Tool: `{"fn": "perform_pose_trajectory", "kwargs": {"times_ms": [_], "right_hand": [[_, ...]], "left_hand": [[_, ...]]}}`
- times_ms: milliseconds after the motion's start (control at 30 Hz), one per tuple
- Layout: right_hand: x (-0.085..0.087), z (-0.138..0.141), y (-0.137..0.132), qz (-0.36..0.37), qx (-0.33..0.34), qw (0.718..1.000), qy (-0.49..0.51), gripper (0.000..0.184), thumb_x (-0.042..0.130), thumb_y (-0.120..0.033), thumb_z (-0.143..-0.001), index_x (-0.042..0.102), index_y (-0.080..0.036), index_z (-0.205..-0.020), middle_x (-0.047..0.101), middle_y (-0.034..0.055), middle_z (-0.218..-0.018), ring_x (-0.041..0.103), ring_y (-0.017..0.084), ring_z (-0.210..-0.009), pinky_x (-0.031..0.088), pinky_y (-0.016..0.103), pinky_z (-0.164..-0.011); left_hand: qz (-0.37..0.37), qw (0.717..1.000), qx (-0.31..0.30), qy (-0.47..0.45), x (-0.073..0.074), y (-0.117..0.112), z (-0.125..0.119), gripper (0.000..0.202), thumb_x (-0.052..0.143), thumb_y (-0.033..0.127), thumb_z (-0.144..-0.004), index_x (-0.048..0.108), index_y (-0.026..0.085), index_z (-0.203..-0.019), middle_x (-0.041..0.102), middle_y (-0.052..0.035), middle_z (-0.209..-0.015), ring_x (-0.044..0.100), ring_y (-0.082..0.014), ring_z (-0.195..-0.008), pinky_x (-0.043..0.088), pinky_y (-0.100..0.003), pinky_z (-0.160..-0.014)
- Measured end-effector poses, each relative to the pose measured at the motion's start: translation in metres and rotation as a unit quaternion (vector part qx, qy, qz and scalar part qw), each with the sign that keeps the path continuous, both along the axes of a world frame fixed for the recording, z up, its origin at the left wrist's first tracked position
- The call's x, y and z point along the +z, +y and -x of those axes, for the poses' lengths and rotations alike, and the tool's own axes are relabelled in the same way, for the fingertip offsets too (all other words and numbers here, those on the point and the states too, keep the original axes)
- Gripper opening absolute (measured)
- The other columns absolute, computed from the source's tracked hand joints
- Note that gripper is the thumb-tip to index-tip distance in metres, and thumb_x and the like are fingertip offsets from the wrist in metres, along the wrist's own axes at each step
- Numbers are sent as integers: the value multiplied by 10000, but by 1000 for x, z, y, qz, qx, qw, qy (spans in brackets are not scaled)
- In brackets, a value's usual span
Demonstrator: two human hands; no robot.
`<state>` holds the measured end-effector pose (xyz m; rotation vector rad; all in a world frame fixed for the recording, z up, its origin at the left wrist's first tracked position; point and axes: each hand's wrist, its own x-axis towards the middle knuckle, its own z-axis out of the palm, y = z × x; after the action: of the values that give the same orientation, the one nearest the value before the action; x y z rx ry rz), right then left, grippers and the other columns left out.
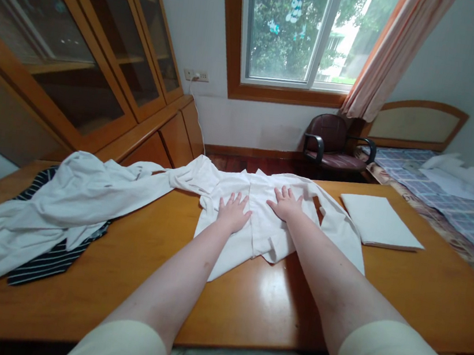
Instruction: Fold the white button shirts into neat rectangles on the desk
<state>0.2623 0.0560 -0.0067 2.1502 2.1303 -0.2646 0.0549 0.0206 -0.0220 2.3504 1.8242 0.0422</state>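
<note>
Item: white garment [261, 212], rumpled, spread along the far edge of the wooden surface [155, 266]. Left hand [234, 213]: flat on it, fingers spread, gripping nothing. Right hand [287, 205]: likewise, palm down. Probable faults: creases fixed by pressing over bunched layers; slippage off the far edge, if pushed outward; disturbance of the flat white rectangular item [378, 220], just beside, if the cloth is swept rightward.

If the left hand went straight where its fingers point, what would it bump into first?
Probably more of the white garment under it: the left hand would slide over the cloth toward the far side of the table. Depth is hard to judge.
</note>
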Motion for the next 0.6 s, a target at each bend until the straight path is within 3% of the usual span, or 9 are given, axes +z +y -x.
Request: {"fn": "perform_pose_trajectory", "kwargs": {"times_ms": [133, 333, 467, 600], "right_hand": [[7, 13, -7, 0, 13, 998, -54, 703, 193, -572, -902, 147, -186, -1487, 19, 115, -1556, -8, 310, -1407, -39, 622, -1047], [13, 25, -24, 82, -45, 996, -5, 701, 255, -560, -894, 83, -235, -1491, 44, 115, -1556, 59, 343, -1395, 180, 689, -975], [19, 20, -34, 97, -55, 994, 10, 684, 296, -549, -885, 143, -252, -1482, 98, 132, -1546, 137, 355, -1374, 227, 693, -947], [16, 18, -46, 138, -78, 987, 26, 806, 312, -644, -836, 26, -267, -1489, -49, 106, -1557, -6, 373, -1393, 147, 734, -950]], "left_hand": [[7, 1000, -1, 2, 3, 7, 0, 704, 200, 604, -861, 177, 265, -1478, 117, -52, -1553, 65, -300, -1417, 34, -615, -1083], [45, 999, -7, -6, 7, 21, 1, 820, 220, 724, -794, 170, 273, -1478, 83, -40, -1556, 43, -317, -1417, 26, -624, -1078], [41, 999, 1, -6, 6, 27, 3, 824, 222, 729, -795, 172, 270, -1478, 97, -46, -1554, 48, -327, -1415, 25, -623, -1079], [-1, 1000, 0, -15, 5, 25, 4, 774, 240, 689, -828, 205, 259, -1471, 134, -57, -1549, 76, -306, -1415, 27, -601, -1088]]}}
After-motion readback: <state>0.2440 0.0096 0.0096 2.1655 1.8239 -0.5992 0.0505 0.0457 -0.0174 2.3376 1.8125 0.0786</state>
